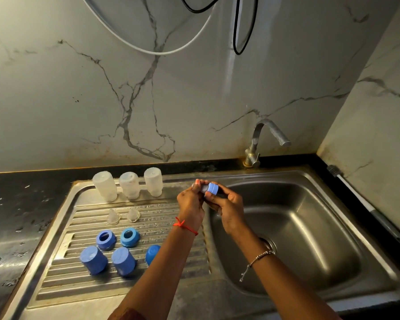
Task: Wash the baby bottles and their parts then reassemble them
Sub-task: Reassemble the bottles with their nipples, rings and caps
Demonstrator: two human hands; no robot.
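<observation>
- Marble-veined wall behind a steel sink (346, 204); tap (263, 137) beyond the fingers, to their right.
- Left hand (189, 204) and right hand (229, 209) meet over the basin's left edge, both holding one blue collar ring (213, 188).
- Right thumb and fingers pinch the ring; left fingertips curl round its left end, where a greyish part is mostly hidden.
- Three clear bottles (129, 185) stand upside down on the drainboard (79, 285), just left of the fingers.
- Two clear nipples (113, 217), two more blue rings (106, 239) and three blue caps (93, 259) sit left of the fingers and nearer the person.
</observation>
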